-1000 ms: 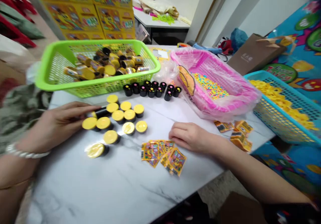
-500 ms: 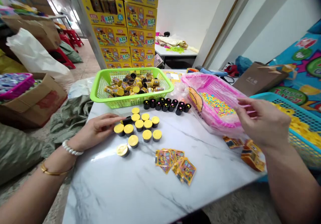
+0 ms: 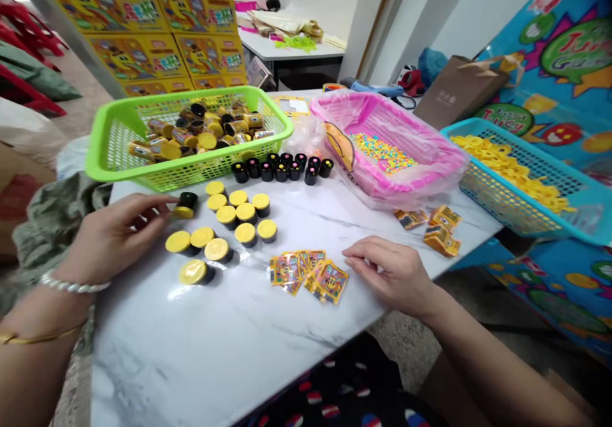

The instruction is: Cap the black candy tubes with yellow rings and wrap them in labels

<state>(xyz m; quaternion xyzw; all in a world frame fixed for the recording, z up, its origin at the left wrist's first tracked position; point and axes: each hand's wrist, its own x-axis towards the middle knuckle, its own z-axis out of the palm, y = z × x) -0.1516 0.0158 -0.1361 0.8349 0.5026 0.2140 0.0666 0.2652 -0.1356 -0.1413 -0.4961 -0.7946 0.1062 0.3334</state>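
1. Left hand, a pearl bracelet at the wrist: fingers extended and slightly curved, tips at a tilted black tub with a yellow lid near the left edge of the white marble tabletop. Whether they pinch it, cannot tell.
2. Right hand: fingers loosely curled and slightly spread, holding nothing, just beside a loose pile of printed foil sachets near the tabletop's front edge.
3. Yellow-capped black tubs: about a dozen, standing in a loose cluster between the left hand and the sachets.
4. Black tubs with small yellow centres: a short row just in front of the green basket.
5. Lime-green plastic mesh basket: back-left of the tabletop, heaped with gold-banded tubs.
6. Pink mesh basket: lined with clear plastic, holding multicoloured beads.
7. Teal mesh basket: at the tabletop's right corner, filled with yellow lids.
8. Further sachets: in a small pile at the right edge, below the pink basket.
9. Stacked yellow cartons: beyond the tabletop's far edge.
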